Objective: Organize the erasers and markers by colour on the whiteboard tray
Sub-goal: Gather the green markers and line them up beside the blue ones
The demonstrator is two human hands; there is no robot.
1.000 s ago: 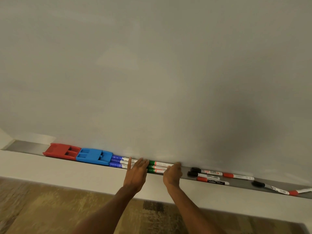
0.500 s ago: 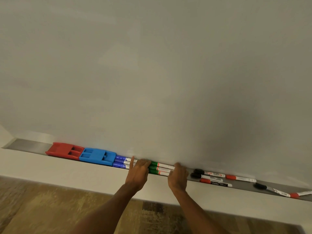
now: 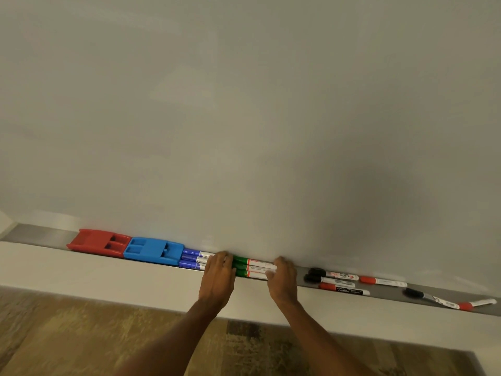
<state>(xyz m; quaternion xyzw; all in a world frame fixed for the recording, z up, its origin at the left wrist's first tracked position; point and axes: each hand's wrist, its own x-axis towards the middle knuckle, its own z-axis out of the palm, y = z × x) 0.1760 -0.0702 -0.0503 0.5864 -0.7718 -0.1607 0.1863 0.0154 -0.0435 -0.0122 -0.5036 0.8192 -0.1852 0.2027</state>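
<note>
Left hand (image 3: 218, 272) palm down, fingers together and flat over the cap end of the green markers (image 3: 250, 267); not closed round anything. Right hand (image 3: 280, 275) at the other end of the same group, fingers curled against the barrel tips; whether it pinches one marker or only presses, cannot tell. Green markers lie between the two hands, side by side along the tray (image 3: 35, 233), apparently being squared up.

Toward the tray's left end: blue markers (image 3: 193, 259) touching the left hand, then blue eraser (image 3: 151, 251), then red eraser (image 3: 99, 242), each against the next. Judged done: erasers, blue and green groups.

Judged left: toward the right end, black markers (image 3: 325, 276) and red markers (image 3: 379, 280) mixed, more near the right end (image 3: 447, 302), loose and angled
</note>
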